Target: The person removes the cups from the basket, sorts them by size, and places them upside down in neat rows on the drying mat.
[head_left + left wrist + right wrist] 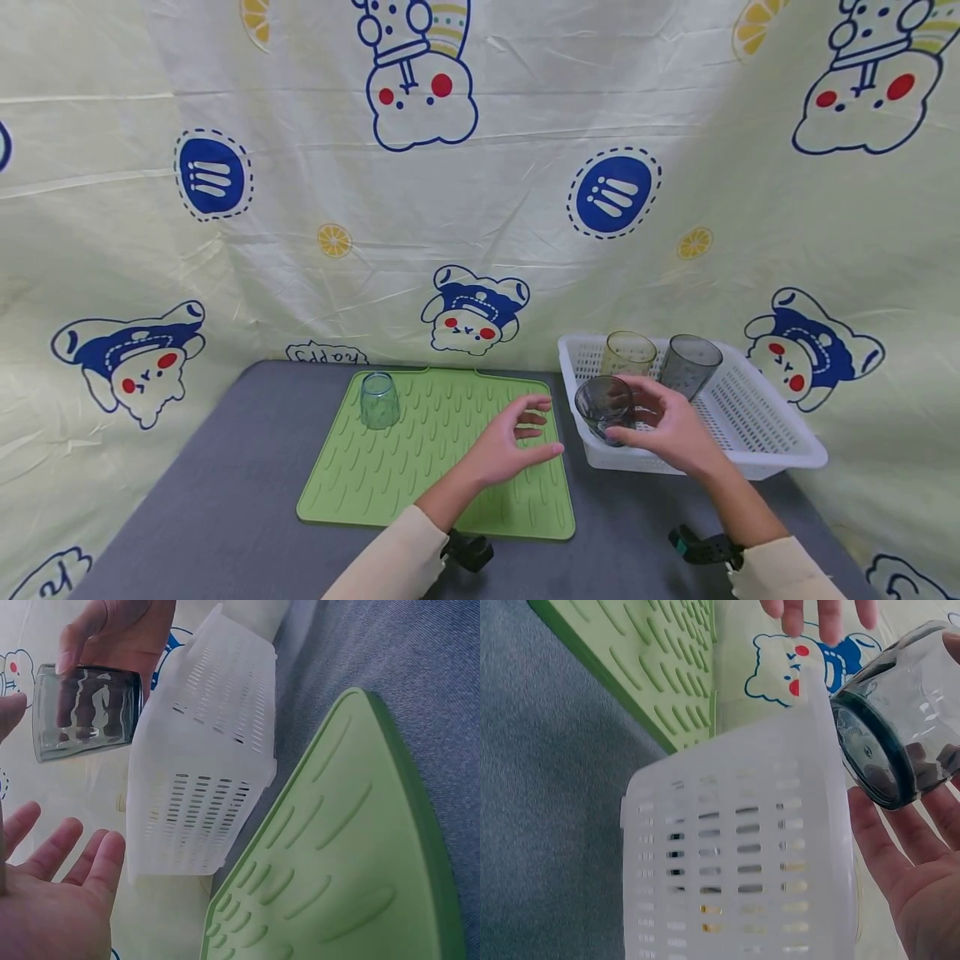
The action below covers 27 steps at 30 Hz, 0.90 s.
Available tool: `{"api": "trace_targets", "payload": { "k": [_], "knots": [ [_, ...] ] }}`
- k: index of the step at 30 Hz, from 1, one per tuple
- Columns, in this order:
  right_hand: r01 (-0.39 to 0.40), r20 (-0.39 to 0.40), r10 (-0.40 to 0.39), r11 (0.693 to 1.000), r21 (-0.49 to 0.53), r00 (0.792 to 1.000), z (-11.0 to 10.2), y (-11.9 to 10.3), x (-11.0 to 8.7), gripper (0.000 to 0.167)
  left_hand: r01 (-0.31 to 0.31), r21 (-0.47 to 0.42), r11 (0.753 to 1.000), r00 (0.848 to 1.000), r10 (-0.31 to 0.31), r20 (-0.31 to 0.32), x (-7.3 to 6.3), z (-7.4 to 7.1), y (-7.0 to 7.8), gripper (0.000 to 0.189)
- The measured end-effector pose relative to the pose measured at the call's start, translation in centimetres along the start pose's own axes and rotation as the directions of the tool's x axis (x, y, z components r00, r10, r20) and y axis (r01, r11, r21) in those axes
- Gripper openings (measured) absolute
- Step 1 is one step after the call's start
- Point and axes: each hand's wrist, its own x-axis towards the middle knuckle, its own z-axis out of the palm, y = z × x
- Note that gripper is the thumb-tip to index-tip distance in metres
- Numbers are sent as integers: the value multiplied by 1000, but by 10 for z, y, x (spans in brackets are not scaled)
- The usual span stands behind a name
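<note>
My right hand [667, 427] grips a smoky dark glass [602, 404] by its side, fingers and thumb around it, over the left end of a white basket [783, 454]. In the left wrist view this tumbler [86, 712] lies beyond my left fingers, its thick base toward the basket rim. Over the right part of a green drying mat [431, 483], my left hand [506, 446] holds nothing, its fingers spread and loosely bent toward the glass. A bluish-green glass [379, 404] stands on the mat's far left part.
Inside the basket are a yellowish glass [628, 350] and a grey glass [688, 367], both at its far left. The mat and basket sit side by side on a dark grey tabletop [232, 500]. A printed curtain [510, 208] hangs right behind the table.
</note>
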Motion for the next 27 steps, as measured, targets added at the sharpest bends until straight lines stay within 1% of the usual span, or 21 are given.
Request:
{"api": "trace_targets", "payload": {
  "k": [5,10,13,16,23,27],
  "knots": [
    [18,0,-18,1000,-22,1000,6,-2,1,66,1,-8,1000,1000,-1,11,3,1,1,65],
    [22,9,-21,998,-58,1000,12,-7,3,65,-7,-63,998,999,10,37,5,1,4,68],
    [21,18,-19,996,-87,1000,14,-12,4,66,-1,-95,995,999,6,50,7,1,6,69],
    [27,28,-24,995,-100,999,16,-16,4,66,4,-109,994,998,2,60,8,1,7,70],
    [57,55,-52,995,-88,997,20,-19,6,64,-10,-98,995,997,17,78,10,1,11,74],
    [71,67,-64,992,-106,996,21,-21,7,64,-11,-78,997,997,17,75,10,1,11,76]
  ]
}}
